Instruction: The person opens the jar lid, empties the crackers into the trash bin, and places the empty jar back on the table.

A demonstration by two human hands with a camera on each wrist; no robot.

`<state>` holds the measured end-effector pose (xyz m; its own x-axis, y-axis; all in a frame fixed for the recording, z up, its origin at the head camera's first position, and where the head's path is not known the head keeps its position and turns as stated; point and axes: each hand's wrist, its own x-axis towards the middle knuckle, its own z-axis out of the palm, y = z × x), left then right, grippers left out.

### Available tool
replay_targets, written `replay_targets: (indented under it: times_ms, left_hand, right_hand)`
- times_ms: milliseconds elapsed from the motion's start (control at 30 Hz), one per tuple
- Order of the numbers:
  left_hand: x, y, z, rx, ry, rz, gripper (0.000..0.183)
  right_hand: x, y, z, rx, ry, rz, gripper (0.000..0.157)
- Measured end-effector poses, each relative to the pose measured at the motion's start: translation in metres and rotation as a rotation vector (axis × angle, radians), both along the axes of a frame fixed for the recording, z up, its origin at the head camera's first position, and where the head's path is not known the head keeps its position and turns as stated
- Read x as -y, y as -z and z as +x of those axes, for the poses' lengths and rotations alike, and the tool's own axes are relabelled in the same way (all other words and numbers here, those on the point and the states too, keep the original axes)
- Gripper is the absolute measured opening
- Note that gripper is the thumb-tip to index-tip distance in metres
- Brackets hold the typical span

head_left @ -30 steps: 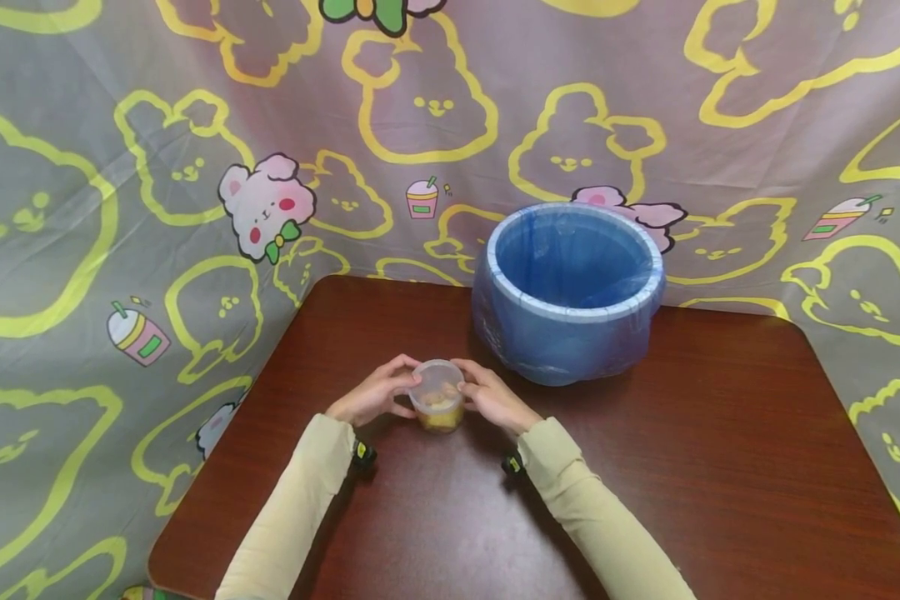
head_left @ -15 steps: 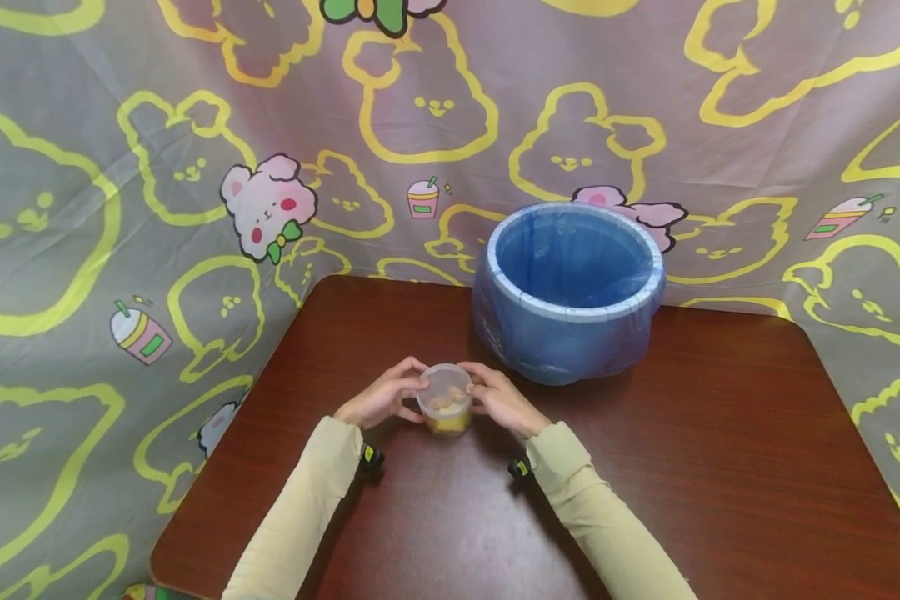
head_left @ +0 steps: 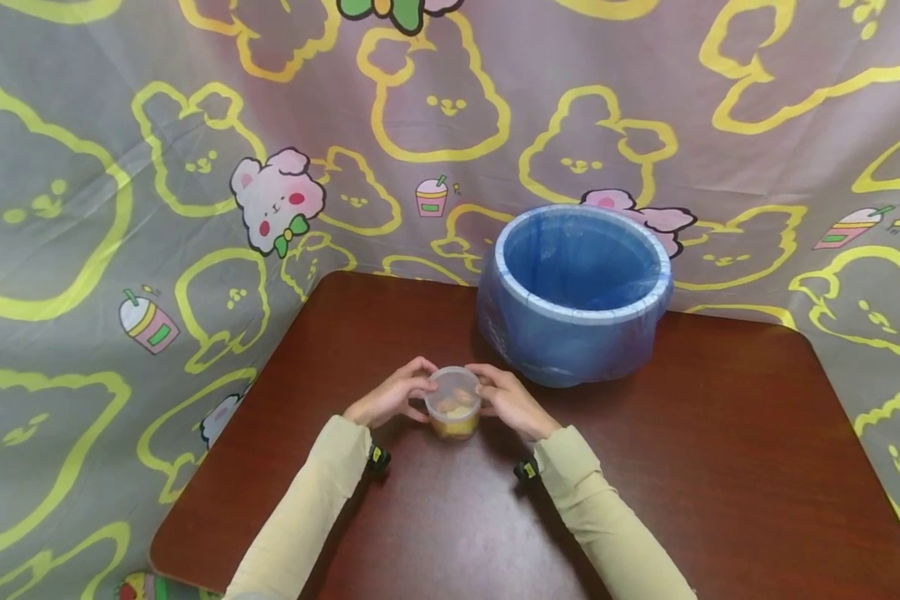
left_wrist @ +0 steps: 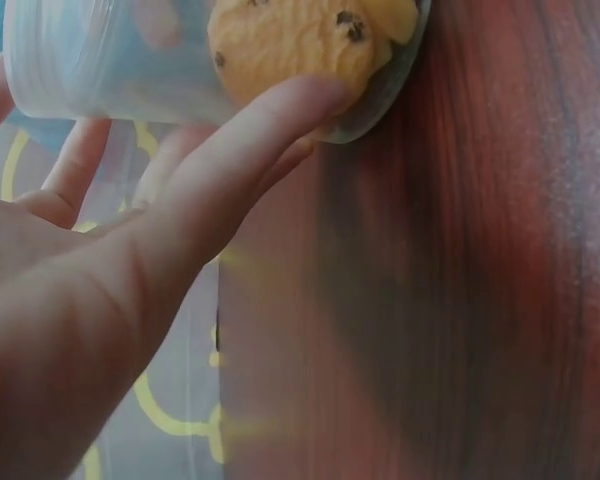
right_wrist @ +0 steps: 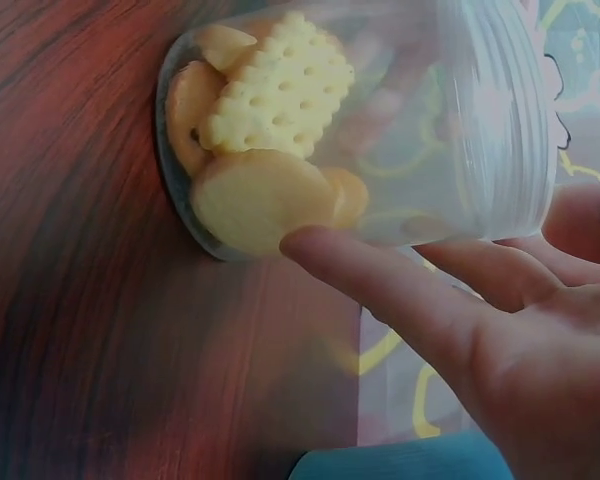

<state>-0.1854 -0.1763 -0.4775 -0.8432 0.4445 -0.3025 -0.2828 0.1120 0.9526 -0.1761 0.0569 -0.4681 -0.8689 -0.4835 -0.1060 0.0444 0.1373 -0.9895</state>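
Note:
Both hands grip a clear plastic jar (head_left: 450, 385) over the near-middle of the table. My left hand (head_left: 392, 397) has its fingers round the left side, and my right hand (head_left: 516, 403) holds the right side. Biscuits lie at the jar's bottom: the left wrist view shows a round cookie (left_wrist: 280, 50) with dark chips by the thumb. Through the wall in the right wrist view I see a pale square cracker (right_wrist: 280, 90) with holes and a smooth round biscuit (right_wrist: 255, 200). The jar's rim (right_wrist: 500, 120) is ribbed.
A blue bin (head_left: 570, 342) lined with a thin blue plastic bag stands behind the jar to the right. The dark red-brown table (head_left: 735, 467) has rounded corners. A patterned cloth (head_left: 450, 75) hangs behind and at the sides.
Both hands have shifted slightly to the right with the jar between them. The head view has also turned a little. The grip looks the same.

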Motion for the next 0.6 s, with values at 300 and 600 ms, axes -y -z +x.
replay_targets:
  times_ms: [300, 600]
  left_hand:
    - [-0.007, -0.003, 0.002, -0.036, 0.028, -0.051, 0.038]
    - [-0.016, -0.003, 0.004, -0.096, 0.024, -0.156, 0.039]
  right_hand:
    - [-0.004, -0.001, 0.002, 0.010, 0.014, -0.015, 0.043]
    - [-0.010, 0.002, 0.004, 0.021, 0.022, -0.041, 0.042]
